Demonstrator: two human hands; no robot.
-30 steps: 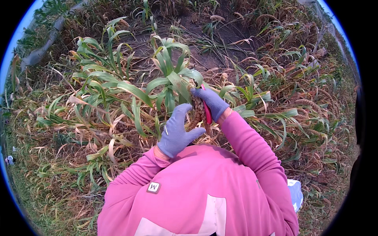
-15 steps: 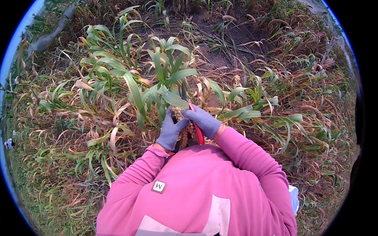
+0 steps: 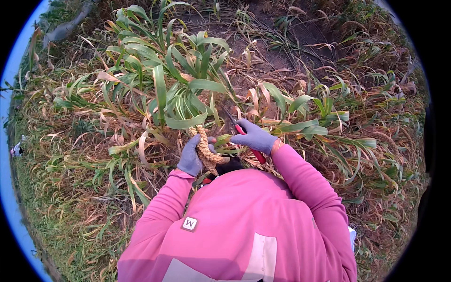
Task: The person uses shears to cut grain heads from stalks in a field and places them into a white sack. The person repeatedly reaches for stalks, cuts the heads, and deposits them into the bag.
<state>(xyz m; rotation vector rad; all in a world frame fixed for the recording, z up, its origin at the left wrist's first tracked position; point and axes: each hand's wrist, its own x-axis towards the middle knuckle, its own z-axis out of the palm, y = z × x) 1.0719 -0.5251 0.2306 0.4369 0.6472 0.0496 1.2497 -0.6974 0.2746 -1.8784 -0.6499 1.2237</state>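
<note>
My left hand [image 3: 189,159], in a grey-violet glove, is closed around a few thick, pale tan millet heads [image 3: 205,149] in front of my chest. My gloved right hand [image 3: 256,138] grips a pair of hand shears [image 3: 258,155] with red handles. Their slim dark blades point forward and left, away from the millet heads, and how wide they stand apart is hard to tell. Just beyond my hands, long green leaves [image 3: 195,87] of a millet plant arch over the left fingers. Part of the left fingers is hidden behind the heads.
Leaning green and dried brown stalks [image 3: 305,124] surround me on both sides. Ahead lies a patch of dark soil [image 3: 277,42] with flattened stems. Pale blue-white material [image 3: 352,238] shows beside my right elbow. A small white shape [image 3: 18,149] stands far left, too small to name.
My hands have moved apart, the right one going right with the shears. The millet heads now show plainly in my left hand, and the leafy tops have moved away from my fingers.
</note>
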